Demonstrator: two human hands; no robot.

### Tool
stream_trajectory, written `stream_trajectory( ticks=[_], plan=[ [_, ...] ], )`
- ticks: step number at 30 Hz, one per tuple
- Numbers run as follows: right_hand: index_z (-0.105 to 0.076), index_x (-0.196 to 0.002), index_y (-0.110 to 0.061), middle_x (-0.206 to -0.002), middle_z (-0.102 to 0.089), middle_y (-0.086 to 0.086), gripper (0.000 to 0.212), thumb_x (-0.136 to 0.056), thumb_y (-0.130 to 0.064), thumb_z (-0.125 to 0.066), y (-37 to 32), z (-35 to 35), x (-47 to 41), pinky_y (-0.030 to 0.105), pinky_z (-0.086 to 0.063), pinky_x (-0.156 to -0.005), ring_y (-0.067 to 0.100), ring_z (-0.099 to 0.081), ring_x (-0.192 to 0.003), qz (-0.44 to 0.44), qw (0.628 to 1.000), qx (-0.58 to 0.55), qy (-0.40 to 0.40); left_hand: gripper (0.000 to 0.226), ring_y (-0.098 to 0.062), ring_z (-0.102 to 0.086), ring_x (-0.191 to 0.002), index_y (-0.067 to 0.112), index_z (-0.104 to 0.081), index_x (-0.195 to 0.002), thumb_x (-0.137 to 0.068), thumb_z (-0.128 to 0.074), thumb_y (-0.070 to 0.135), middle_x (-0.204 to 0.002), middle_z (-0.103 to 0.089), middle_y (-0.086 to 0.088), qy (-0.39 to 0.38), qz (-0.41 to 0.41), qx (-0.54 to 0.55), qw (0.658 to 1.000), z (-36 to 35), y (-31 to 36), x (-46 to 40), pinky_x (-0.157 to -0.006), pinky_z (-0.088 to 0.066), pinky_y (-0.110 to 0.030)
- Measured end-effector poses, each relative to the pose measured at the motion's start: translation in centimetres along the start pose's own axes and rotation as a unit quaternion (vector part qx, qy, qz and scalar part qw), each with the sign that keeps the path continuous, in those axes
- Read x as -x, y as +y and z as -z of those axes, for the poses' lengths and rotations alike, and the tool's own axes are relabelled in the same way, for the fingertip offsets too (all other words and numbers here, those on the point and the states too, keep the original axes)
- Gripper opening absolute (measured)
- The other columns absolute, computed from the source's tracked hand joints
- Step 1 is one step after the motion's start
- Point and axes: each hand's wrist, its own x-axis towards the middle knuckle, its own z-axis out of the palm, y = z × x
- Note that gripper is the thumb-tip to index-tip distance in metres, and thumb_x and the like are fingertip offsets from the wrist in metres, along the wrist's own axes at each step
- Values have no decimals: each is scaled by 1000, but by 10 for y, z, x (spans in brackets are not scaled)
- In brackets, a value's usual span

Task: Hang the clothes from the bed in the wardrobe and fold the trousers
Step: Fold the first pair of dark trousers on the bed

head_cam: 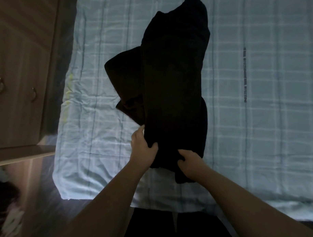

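Where the checked bed [250,132] meets a wooden wardrobe [21,70], hands grip trousers [172,86].

One head-worn camera looks steeply down from above the person's forearms onto the bed [258,114], close enough that the mattress fills most of the wide frame (its edges bend). A wooden cabinet [21,70] borders the left side.

Trousers [172,86] on the bed [259,132], wardrobe [21,73] to its left.

Both hands [164,155] on dark garment [172,86]
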Motion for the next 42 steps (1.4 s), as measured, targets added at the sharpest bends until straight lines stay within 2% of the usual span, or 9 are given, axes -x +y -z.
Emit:
stream_trajectory(
  ticks=[3, 8, 14, 19, 23, 26, 32, 38, 42],
  plan=[
    [-64, -86, -4, -73, -61, 7, 20, -93, 1, -46, -7, 26, 19, 24, -45, -54, 17, -56, -62, -65, 976, -182, 104, 63, -20, -41, -131, 16, -44, -145, -85, -63, 8, -141, -47, -8, -29, -81, -58, 995, 6, 23, 13, -114, -36, -38],
    [-63, -97, 5, -85, -61, 22, 21, -90, 6, -43, -14, 86, 60, 44, -48, -68, 34, -60, -77, -86, 864, -461, 186, 81, -4, -38, -134, 33, -26, -155, -89, -60, 3, -151, -34, 6, -231, -127, -51, 963, 5, 78, 31, -108, -32, -11],
    [-65, -117, -1, -112, -71, 26, 28, -100, -8, -45, -40, 157, 118, 48, -56, -91, 38, -69, -106, -68, 680, -716, 146, 104, -26, -5, -153, 31, -11, -159, -81, -80, 34, -166, -9, -10, -282, -208, -148, 925, -31, 160, 42, -124, -15, -47],
    [-59, -110, -1, -80, -73, 20, 29, -97, -1, -34, -50, 215, 160, 45, -59, -72, 30, -74, -70, 14, 640, -758, 121, 36, -24, -59, -114, 19, -61, -123, -91, -60, 3, -121, -62, -7, -166, -263, -57, 949, -38, 240, 56, -98, -49, -40],
    [-51, -137, 2, -117, -69, 24, 44, -94, 0, -40, -39, 245, 176, 46, -53, -97, 36, -70, -108, 62, 638, -754, 143, 37, -15, -64, -84, 18, -60, -103, -85, -46, -11, -90, -66, 0, -62, -262, 61, 961, -10, 291, 61, -76, -55, -26],
    [-54, -135, -4, -123, -68, 20, 39, -97, -3, -44, -38, 254, 181, 46, -54, -89, 33, -67, -111, 46, 688, -712, 135, 53, 1, -61, -88, 22, -61, -104, -80, -37, -20, -94, -64, 10, -10, -264, 91, 960, 22, 329, 63, -78, -47, -8],
    [-58, -130, -4, -113, -71, 17, 32, -101, -17, -54, -74, 248, 187, 41, -55, -81, 30, -66, -108, 33, 809, -577, 111, 44, 8, -61, -67, 14, -63, -97, -80, -39, -20, -84, -65, 5, 66, -293, 159, 941, 91, 388, 81, -65, -50, -14],
    [-59, -124, -21, -119, -68, -2, 42, -89, -36, -75, -130, 250, 204, 37, -53, -87, 15, -61, -110, 105, 900, -416, 74, 44, -25, -66, -79, 23, -64, -89, -87, -45, -17, -85, -66, -7, 57, -337, 213, 915, 151, 432, 108, -72, -58, -47],
    [-37, -140, -21, -129, -59, -2, 87, -73, -48, -84, -191, 256, 212, 45, -49, -89, 21, -58, -117, 128, 922, -334, 149, 39, -22, -66, -74, 18, -62, -95, -91, -46, -17, -87, -63, -9, 29, -381, 232, 895, 187, 457, 136, -63, -58, -39]
  ],
)
